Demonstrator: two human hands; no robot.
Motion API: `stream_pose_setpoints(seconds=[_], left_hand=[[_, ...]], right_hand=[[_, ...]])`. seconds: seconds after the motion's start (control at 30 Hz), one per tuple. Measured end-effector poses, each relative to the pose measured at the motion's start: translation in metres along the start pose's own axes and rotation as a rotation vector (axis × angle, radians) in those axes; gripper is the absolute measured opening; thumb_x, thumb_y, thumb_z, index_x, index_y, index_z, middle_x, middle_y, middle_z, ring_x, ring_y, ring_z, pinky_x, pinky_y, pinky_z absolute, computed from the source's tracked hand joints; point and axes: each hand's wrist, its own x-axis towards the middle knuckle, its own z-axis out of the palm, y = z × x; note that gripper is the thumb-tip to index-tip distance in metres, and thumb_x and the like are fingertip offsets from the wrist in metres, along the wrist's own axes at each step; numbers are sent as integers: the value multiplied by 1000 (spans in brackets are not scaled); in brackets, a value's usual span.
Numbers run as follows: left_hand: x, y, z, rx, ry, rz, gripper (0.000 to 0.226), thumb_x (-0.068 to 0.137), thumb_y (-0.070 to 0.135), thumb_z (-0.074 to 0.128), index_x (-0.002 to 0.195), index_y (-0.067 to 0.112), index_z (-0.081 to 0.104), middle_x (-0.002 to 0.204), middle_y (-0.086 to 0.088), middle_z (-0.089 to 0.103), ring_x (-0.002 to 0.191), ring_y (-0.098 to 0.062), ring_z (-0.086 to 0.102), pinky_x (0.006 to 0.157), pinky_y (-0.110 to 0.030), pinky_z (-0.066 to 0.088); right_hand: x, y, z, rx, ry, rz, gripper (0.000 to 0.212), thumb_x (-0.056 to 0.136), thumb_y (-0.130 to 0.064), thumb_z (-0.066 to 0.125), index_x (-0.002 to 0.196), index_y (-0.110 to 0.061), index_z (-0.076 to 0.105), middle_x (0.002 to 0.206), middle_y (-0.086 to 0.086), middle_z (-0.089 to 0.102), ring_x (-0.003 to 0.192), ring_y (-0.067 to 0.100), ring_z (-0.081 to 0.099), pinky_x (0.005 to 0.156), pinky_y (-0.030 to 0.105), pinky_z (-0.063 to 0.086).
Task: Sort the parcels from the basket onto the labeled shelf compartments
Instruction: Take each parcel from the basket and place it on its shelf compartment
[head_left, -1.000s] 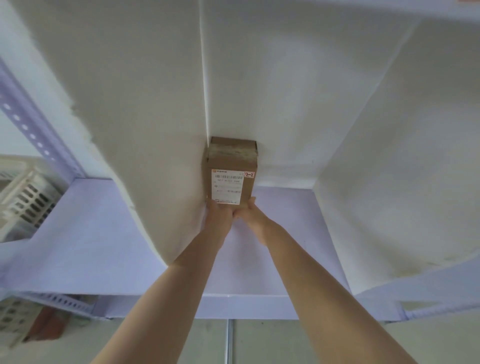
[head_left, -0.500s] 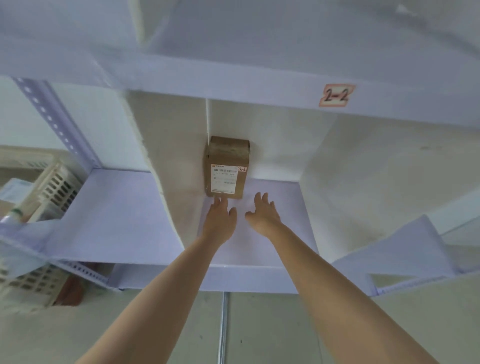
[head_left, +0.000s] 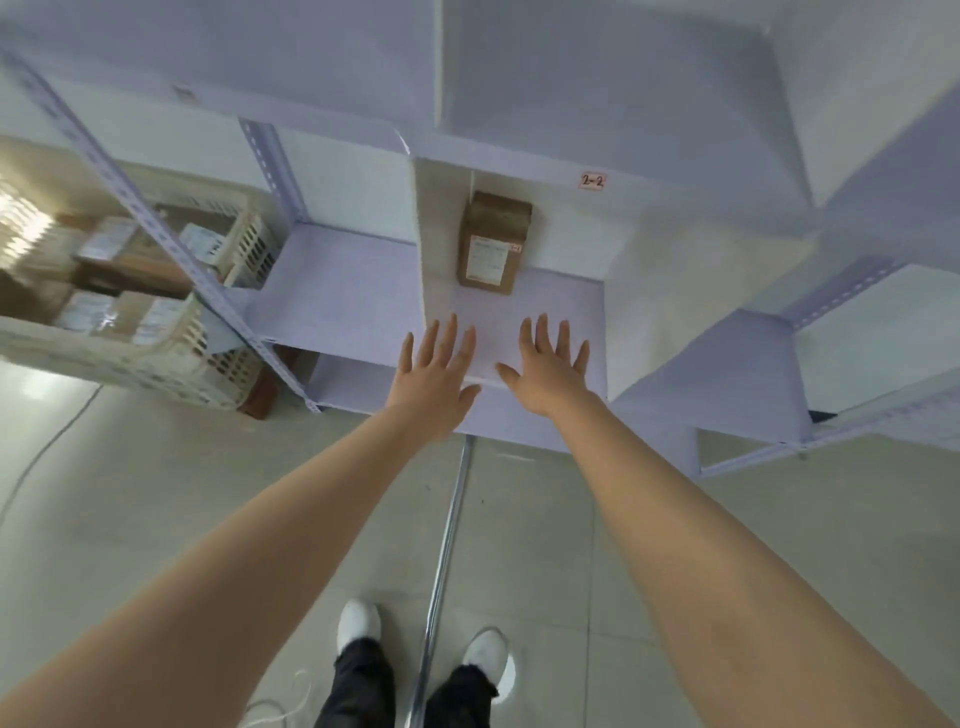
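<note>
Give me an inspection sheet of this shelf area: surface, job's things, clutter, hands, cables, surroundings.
Surface: lilac shelf board, bare near its front edge.
Job's things: brown parcel upright in the back left corner of the compartment under label 2-2; more parcels in the slotted basket at left.
Clutter: nothing seen.
Hands: left hand and right hand open, fingers spread, holding nothing, apart from the parcel.
Cables: thin cable on the floor at left; white cord by the feet.
Surroundings: tiled floor, metal rail along it, white shoes.
</note>
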Motion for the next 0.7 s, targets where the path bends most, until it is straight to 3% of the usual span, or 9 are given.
stream_pose_setpoints(seconds=[0.2, 0.43, 0.7], left_hand=[[-99, -52, 2, -112, -12, -299, 78, 99, 56, 24, 151, 20, -20, 157, -7, -29, 145, -30, -23, 118, -48, -11], [-166, -152, -21, -128, 24, -441, 85, 96, 61, 28, 152, 18, -19, 157, -7, -30, 145, -28, -26, 117, -48, -14], [-223, -288, -77, -156, 183, -558, 84, 96, 62, 25, 149, 21, -24, 153, -5, -36, 141, -27, -32, 115, -49, -19]], right_hand=[[-63, -55, 10, -46, -83, -96, 79, 99, -62, 21, 155, -18, -15, 161, 4, -24, 147, 33, -24, 116, 58, -14], [-78, -158, -2, -100, -120, -207, 84, 97, -64, 25, 154, -18, -17, 162, 3, -20, 147, 33, -22, 117, 59, -10], [-79, -332, -35, -222, -63, -361, 83, 99, -61, 27, 155, -17, -16, 162, 3, -21, 148, 33, -21, 119, 57, -6]])
